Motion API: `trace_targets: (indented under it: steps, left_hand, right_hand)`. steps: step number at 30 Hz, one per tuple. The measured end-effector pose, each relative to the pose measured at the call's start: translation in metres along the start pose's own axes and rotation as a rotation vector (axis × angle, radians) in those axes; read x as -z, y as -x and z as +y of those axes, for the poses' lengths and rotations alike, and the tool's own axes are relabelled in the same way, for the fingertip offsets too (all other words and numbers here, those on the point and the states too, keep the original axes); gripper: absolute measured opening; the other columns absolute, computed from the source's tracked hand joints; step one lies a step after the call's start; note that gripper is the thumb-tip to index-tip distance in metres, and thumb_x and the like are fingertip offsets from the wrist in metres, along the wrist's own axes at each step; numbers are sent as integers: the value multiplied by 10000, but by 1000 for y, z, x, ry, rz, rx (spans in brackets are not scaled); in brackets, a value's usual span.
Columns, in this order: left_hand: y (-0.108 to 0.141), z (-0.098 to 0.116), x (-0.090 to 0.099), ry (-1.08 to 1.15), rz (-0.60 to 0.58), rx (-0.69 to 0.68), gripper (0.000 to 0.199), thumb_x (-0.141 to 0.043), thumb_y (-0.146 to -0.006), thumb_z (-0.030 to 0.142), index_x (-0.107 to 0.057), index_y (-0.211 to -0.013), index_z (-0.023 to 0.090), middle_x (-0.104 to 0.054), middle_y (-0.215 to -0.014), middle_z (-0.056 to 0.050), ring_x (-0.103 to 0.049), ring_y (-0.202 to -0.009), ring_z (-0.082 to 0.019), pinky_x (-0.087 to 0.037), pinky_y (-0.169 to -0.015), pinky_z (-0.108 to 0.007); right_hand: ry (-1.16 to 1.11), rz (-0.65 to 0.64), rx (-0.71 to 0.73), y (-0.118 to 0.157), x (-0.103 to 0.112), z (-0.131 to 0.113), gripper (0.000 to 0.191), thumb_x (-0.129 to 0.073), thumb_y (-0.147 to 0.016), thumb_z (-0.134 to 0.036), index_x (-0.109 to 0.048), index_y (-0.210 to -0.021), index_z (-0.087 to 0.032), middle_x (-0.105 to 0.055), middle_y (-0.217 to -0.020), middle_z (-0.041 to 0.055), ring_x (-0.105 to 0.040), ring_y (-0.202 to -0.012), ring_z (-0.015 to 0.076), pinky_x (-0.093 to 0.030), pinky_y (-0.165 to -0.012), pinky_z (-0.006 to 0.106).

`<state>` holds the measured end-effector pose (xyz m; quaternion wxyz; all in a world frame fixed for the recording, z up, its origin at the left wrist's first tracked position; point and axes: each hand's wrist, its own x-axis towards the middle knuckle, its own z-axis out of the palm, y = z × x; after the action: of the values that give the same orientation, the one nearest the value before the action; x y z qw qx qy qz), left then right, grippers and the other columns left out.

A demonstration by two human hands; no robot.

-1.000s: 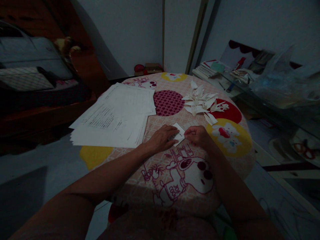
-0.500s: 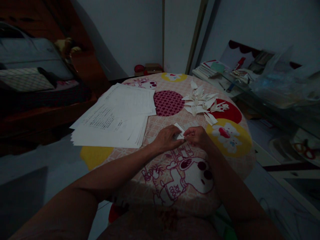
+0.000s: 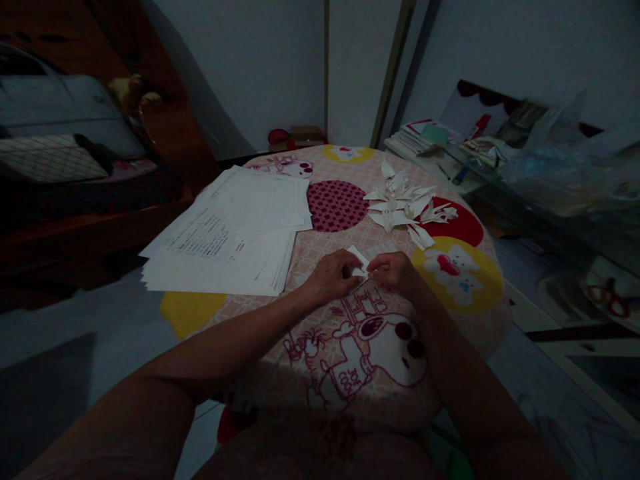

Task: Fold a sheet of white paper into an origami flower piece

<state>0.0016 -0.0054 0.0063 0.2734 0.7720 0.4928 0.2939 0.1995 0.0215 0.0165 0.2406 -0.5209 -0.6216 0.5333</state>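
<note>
Head view: most of the middle is taken up by a round cloth-covered bench. Its left side is covered by a loose paper stack, fanned out, likely set within reach of the left arm. On the far right, folded white pieces are heaped together, probably put aside so the near area is kept free. The left hand is curled, with the small white paper gripped between thumb and fingers, apparently for steadying. By the right hand the same paper is pinched at its right edge, seemingly for fine control. The paper is held at the bench's middle, between both hands, partly hidden by fingers. Writing: "JOE COOL" seems to be printed on the cloth's dog figure; sheet text is too small to be read; no brand can be made out.
</note>
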Motion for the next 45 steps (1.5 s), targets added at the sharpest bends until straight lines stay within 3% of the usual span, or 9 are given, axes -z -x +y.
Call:
trace_targets:
  steps: [7, 16, 25, 30, 40, 45]
  left_hand:
    - [3, 4, -5, -75, 12, -20, 348, -755, -747, 261, -692, -1062, 127, -669, -1043, -95, -611, -776, -151, -519, -740, -303]
    - [5, 4, -8, -131, 19, -67, 319, -739, -749, 250, -683, -1045, 144, -679, -1070, -100, -641, -938, -220, -531, -841, -366]
    - [3, -3, -6, -46, 34, -87, 299, -738, -771, 297, -688, -1031, 158, -684, -1010, -93, -624, -795, -174, -526, -745, -332]
    - [5, -3, -6, -52, 41, -95, 275, -685, -790, 237, -686, -1048, 145, -687, -1020, -90, -623, -763, -159, -523, -734, -311]
    - [14, 22, -5, -432, -106, -76, 154, -560, -843, 220, -632, -951, 137, -676, -946, -114, -652, -877, -243, -516, -781, -345]
    - [14, 22, -7, -511, -106, -73, 142, -513, -881, 208, -619, -948, 141, -669, -914, -115, -652, -849, -247, -498, -730, -338]
  right_hand:
    - [6, 6, 6, 0, 0, 0, 161, -675, -638, -278, -651, -750, -165, -562, -473, -37, -458, -358, 95, -336, -355, 214]
    - [30, 6, 2, -1, 0, -1, 137, -664, -641, -269, -642, -733, -171, -547, -451, -45, -457, -340, 98, -325, -344, 211]
    - [22, 3, -14, 1, 0, -5, 126, -657, -658, -262, -644, -735, -163, -560, -457, -39, -468, -346, 94, -329, -343, 202]
    - [14, 11, -14, -1, 1, -2, 142, -671, -647, -263, -654, -743, -159, -557, -451, -42, -469, -338, 94, -337, -339, 199]
    - [39, 61, 11, -1, 5, -1, 236, -641, -689, -267, -714, -869, -134, -579, -496, -32, -481, -352, 89, -347, -332, 195]
    - [37, 100, -4, -2, 6, 1, 292, -604, -720, -251, -729, -944, -111, -578, -495, -28, -477, -350, 81, -347, -337, 188]
